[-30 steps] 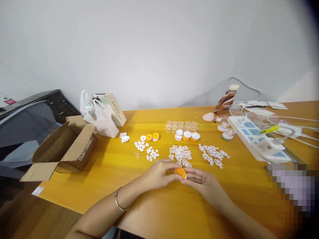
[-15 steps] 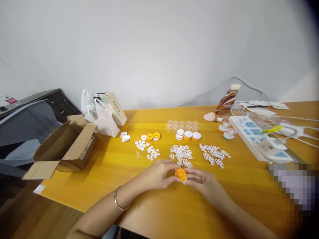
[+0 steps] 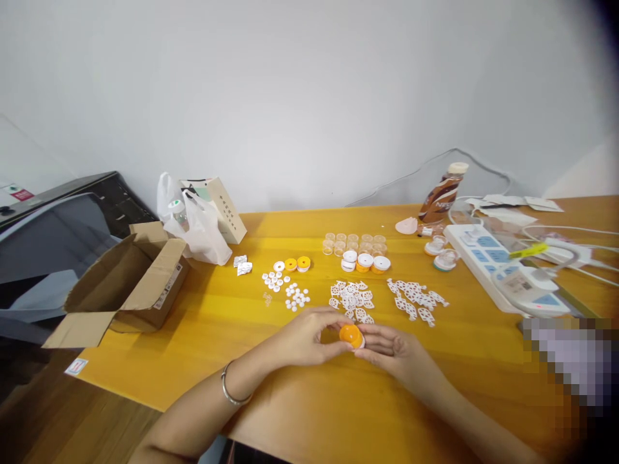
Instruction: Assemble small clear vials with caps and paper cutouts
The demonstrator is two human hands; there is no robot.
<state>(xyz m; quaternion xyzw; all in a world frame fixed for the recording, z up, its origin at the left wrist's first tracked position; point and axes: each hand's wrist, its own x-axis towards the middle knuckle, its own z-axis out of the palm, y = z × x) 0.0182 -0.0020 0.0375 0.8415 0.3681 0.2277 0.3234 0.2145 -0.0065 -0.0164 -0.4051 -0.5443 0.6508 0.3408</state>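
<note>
Yellow-orange wood makes up the desk point(image 3: 217, 322), which runs back to a plain white wall point(image 3: 290, 96); the grain shows bare in a wide strip along the near edge. At the far left a dark machine point(image 3: 58, 219) with a grey lid stands beside the desk, and an open cardboard box point(image 3: 126, 283) lies on its side on the left corner, a printed label on its flap too small to read. Behind the box a white plastic bag point(image 3: 200, 235) leans against a pale carton point(image 3: 220, 206) with a column of dark characters that cannot be made out.

Both hands meet near the middle front of the desk. The left hand point(image 3: 304, 338) and the right hand point(image 3: 394, 351) each pinch the small orange disc point(image 3: 351, 335) between fingertips, holding it just above the wood. A metal bangle point(image 3: 229, 390) circles the left wrist.

Beyond the hands lie white lace-like cut-outs point(image 3: 353, 299) in two heaps, small white discs point(image 3: 285, 290), a few orange-and-white spools point(image 3: 365, 262) and rows of clear little cups point(image 3: 353, 243).

To the right a white power strip point(image 3: 503, 270) with blue sockets lies at a slant, cables trailing off it. A brown drink bottle point(image 3: 442, 193) stands near the wall; its label seems to begin "NES", the rest unclear. A pixelated patch covers the lower right corner.
</note>
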